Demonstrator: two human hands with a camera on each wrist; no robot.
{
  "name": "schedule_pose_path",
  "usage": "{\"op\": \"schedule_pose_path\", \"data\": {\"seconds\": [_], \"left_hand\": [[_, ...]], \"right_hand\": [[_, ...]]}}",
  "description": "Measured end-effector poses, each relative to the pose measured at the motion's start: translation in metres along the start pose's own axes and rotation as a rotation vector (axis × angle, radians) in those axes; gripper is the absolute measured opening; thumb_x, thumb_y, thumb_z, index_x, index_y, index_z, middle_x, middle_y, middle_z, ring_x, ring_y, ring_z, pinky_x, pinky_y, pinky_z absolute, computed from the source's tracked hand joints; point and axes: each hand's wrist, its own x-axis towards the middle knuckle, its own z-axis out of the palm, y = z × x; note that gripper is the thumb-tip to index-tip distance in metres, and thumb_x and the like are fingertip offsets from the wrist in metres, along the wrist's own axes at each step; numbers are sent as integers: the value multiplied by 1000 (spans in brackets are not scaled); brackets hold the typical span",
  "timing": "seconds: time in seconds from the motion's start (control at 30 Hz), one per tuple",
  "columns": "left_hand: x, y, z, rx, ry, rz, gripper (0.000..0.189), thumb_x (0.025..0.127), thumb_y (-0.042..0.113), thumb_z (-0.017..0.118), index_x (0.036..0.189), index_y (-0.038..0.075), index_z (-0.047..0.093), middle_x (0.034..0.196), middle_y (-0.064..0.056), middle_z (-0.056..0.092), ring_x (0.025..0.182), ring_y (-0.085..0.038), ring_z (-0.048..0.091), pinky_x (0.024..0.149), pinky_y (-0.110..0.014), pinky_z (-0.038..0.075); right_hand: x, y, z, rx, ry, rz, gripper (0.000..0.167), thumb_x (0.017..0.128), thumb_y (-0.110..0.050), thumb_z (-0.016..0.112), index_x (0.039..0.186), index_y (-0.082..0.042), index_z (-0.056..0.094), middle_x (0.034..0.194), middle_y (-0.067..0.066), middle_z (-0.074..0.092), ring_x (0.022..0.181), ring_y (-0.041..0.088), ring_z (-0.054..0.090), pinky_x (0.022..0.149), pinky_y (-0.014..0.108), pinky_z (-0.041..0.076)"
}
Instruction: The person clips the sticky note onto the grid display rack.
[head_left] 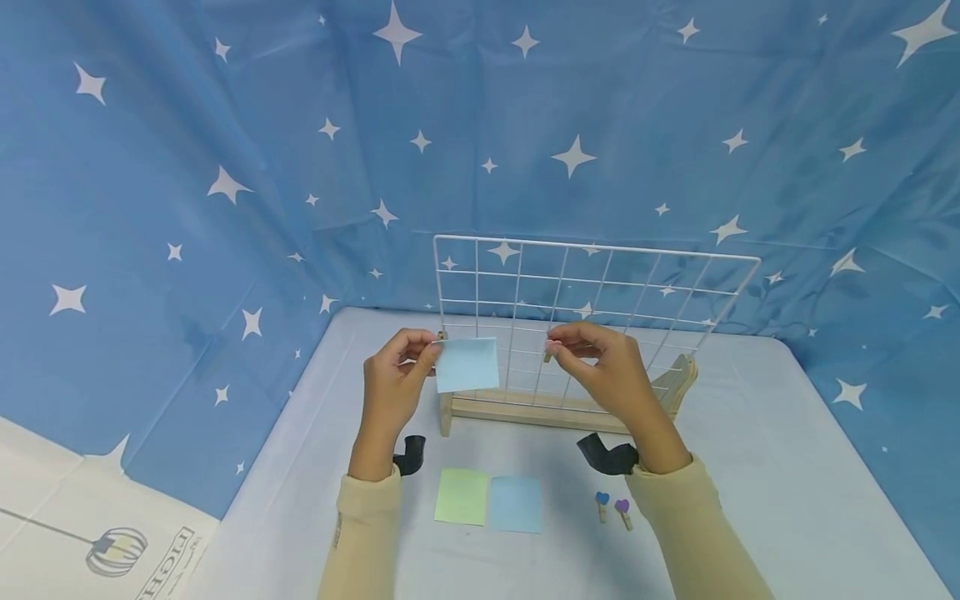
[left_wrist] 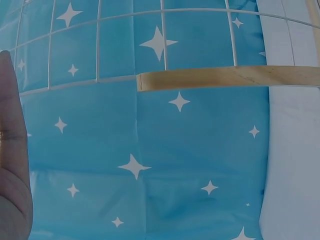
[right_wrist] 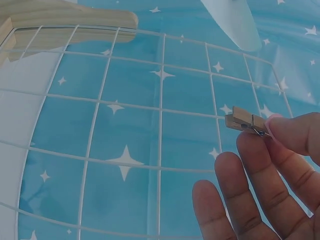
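My left hand [head_left: 395, 379] pinches a light blue paper note [head_left: 468, 365] by its left edge, in front of the wire grid's left side. In the left wrist view only part of that hand [left_wrist: 12, 155] shows, at the left edge. My right hand [head_left: 609, 367] holds a small wooden clothespin [right_wrist: 245, 121] between thumb and fingers, near the middle of the white wire grid [head_left: 600, 283]. Something pink shows by the thumb tip. The clothespin's jaws point away from the fingers, apart from the note. At the top of the right wrist view hangs the note [right_wrist: 232, 22].
The grid stands upright in a wooden base [head_left: 525, 410]. On the white table lie a green note [head_left: 461, 497] and a blue note [head_left: 515, 504] side by side. To their right are clothespins with a blue heart [head_left: 602, 504] and a purple heart [head_left: 623, 512].
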Motion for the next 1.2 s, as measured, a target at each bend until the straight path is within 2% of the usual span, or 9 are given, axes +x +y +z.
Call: {"op": "schedule_pose_path", "data": {"seconds": [0.23, 0.43, 0.67, 0.83, 0.97, 1.07, 1.13, 1.2], "left_hand": [[4, 1, 2, -5, -10, 13, 10, 103, 5, 74, 108, -4, 73, 94, -16, 75, 81, -14, 70, 70, -19, 61], [9, 2, 4, -11, -5, 15, 10, 103, 5, 73, 107, -4, 74, 93, -16, 75, 81, -13, 70, 70, -19, 61], [16, 5, 8, -18, -13, 21, 11, 104, 7, 73, 109, -2, 75, 95, -16, 76, 81, -18, 70, 70, -20, 60], [19, 8, 11, -20, -26, 13, 11, 104, 8, 73, 110, -1, 75, 94, -15, 76, 83, -22, 71, 71, -22, 61], [21, 10, 13, -14, -37, 5, 11, 105, 9, 73, 110, -1, 75, 93, -14, 75, 82, -23, 70, 71, -32, 64], [23, 11, 14, -7, -42, 4, 12, 105, 10, 73, 109, -1, 75, 92, -13, 75, 81, -22, 70, 71, -37, 65], [25, 12, 14, -3, -42, 8, 12, 106, 11, 72, 109, -1, 75, 92, -13, 75, 81, -22, 70, 71, -34, 65], [27, 13, 15, 0, -42, 12, 13, 106, 11, 72, 109, -1, 75, 92, -13, 75, 82, -23, 70, 71, -29, 64]], "right_hand": [[3, -3, -1, -14, -5, 10, 12, 98, 4, 76, 109, 1, 79, 97, 9, 81, 88, 29, 78, 87, 11, 55], [6, -3, -1, -23, -5, -11, 13, 98, 4, 76, 110, 1, 79, 97, 9, 81, 87, 28, 78, 88, 20, 61], [10, -6, -1, -9, -9, 5, 11, 99, 3, 76, 109, 1, 79, 96, 9, 81, 88, 30, 78, 88, 10, 55], [13, -7, -1, -21, -16, 16, 11, 99, 2, 76, 109, 1, 79, 97, 9, 81, 89, 29, 78, 88, 11, 55], [16, -8, -2, -40, -17, 21, 10, 99, 2, 76, 109, 1, 79, 97, 10, 81, 89, 29, 78, 88, 17, 59], [17, -10, -2, -47, -16, 23, 10, 100, 1, 75, 110, 1, 78, 98, 10, 80, 90, 29, 78, 90, 30, 64], [19, -10, -2, -49, -18, 24, 10, 100, 1, 75, 110, 1, 78, 98, 10, 80, 89, 29, 77, 90, 37, 65], [20, -10, -2, -43, -20, 25, 10, 100, 1, 74, 110, 1, 78, 98, 10, 80, 89, 29, 77, 90, 36, 65]]}}
